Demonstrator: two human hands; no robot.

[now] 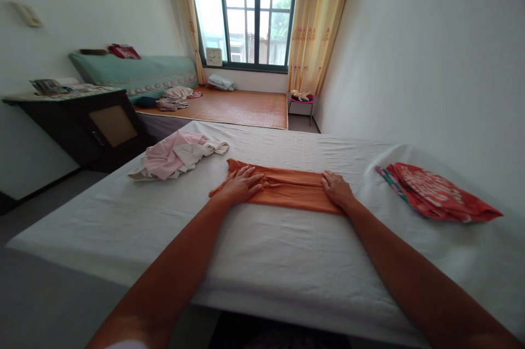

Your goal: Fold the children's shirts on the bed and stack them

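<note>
An orange garment, folded into a long flat strip, lies crosswise on the white-sheeted surface. On its left end rests my left hand, fingers stretched out flat over the cloth. My right hand lies open on the other end, with its fingertips pressing the fabric. Creases run along the strip between both hands. What kind of garment it is cannot be told from the folds.
A rumpled pink and cream garment heap lies to the left. Folded red clothing with white print sits at the right. Beyond are a bed with a brown mat, a dark cabinet and a small stool near the window.
</note>
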